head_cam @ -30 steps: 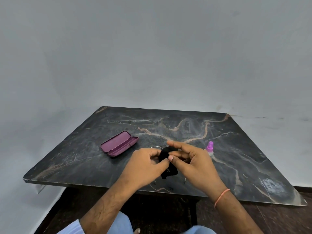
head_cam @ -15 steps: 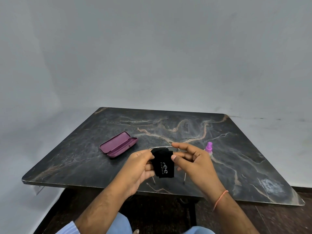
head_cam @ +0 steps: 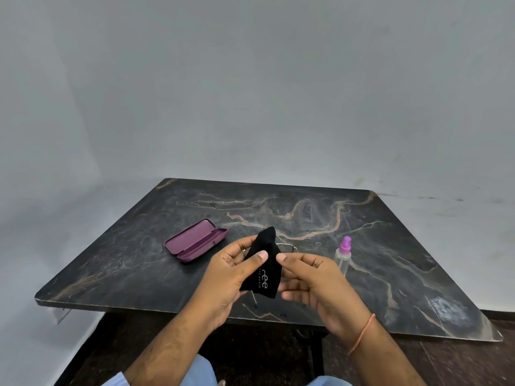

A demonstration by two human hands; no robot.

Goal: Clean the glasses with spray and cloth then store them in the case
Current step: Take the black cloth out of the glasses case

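Note:
A black cleaning cloth (head_cam: 263, 263) with white lettering is held up above the table's near edge. My left hand (head_cam: 231, 274) pinches its left side with the thumb on the front. My right hand (head_cam: 309, 280) grips its right side between thumb and fingers. Thin metal-framed glasses (head_cam: 288, 247) lie on the table just behind the cloth, mostly hidden; one temple tip shows below it. The purple case (head_cam: 195, 240) lies open to the left. A clear spray bottle (head_cam: 344, 254) with a pink top stands to the right.
The dark marble table (head_cam: 390, 246) stands against a grey wall, with bare surface behind and on both sides of the hands. Its near edge (head_cam: 139, 306) runs just below my wrists. My knees in light blue cloth show at the bottom.
The bunched cloth has been unfolded and spread between both hands, then lifted and tilted so one corner points up. The glasses, case and bottle have not moved.

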